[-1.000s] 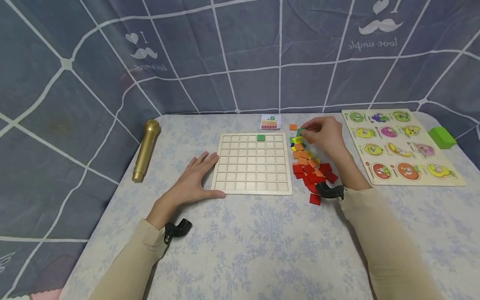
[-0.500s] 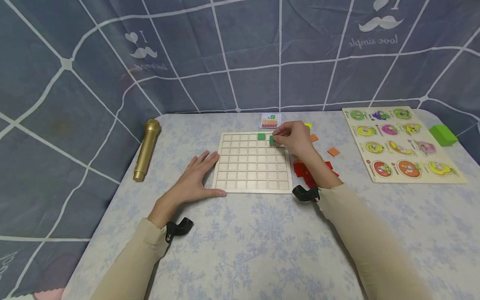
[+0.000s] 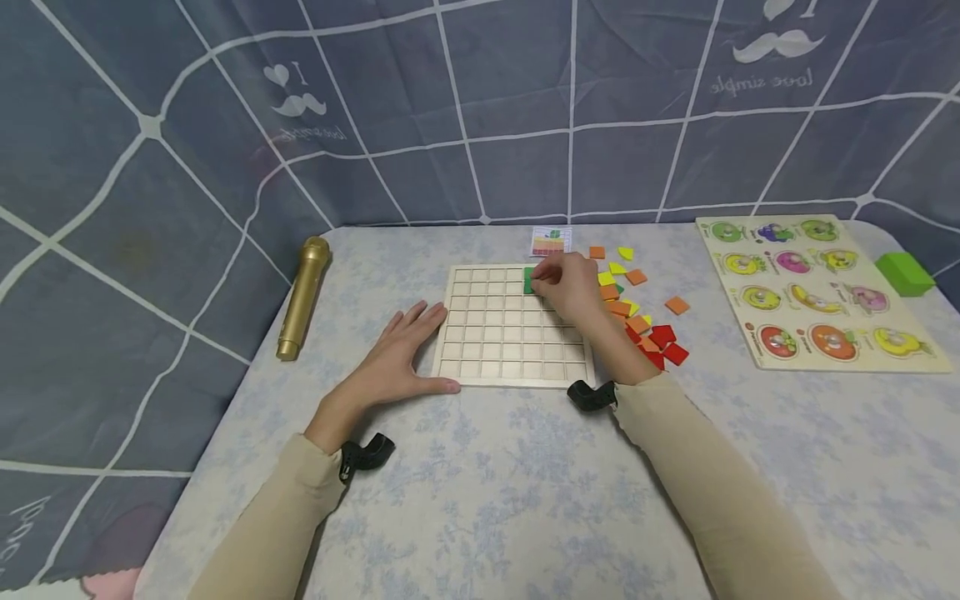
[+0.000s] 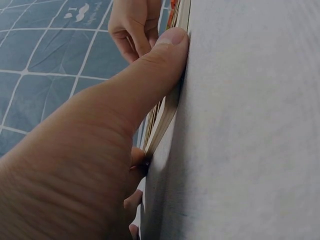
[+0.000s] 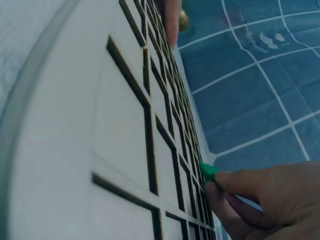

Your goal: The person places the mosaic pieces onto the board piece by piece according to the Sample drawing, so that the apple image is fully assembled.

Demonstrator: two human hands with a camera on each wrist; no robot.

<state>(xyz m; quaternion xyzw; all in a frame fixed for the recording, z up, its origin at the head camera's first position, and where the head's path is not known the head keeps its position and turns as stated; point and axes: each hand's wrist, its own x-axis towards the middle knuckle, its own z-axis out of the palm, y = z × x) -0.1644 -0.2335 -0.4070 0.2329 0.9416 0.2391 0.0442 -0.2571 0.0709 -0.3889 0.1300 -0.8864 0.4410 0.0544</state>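
Observation:
My right hand [image 3: 572, 287] pinches a small green square tile [image 5: 208, 171] between thumb and fingertips at the upper right of a wooden grid board [image 3: 487, 333]. In the head view the fingers partly cover the green at that spot, so I cannot tell the held tile from the one lying there. My left hand [image 3: 397, 358] rests against the board's left side, fingers spread and thumb at its near left corner. The left wrist view shows that thumb [image 4: 160, 50] along the board's edge. A loose pile of red tiles [image 3: 662, 337], orange tiles [image 3: 618, 307] and yellow tiles [image 3: 607, 278] lies right of the board.
Behind the board lies a small printed pattern card [image 3: 551, 241]. A gold microphone-shaped object [image 3: 303, 298] is at the left. On the right are a fruit-picture board [image 3: 817, 292] and a green block [image 3: 905, 274]. A dark grid-patterned cloth [image 3: 517, 108] hangs behind the table.
The right hand has taken a green tile from the pile and carried it left onto the board's upper right. A few tiles at the pile are spread out more. The left hand stays put.

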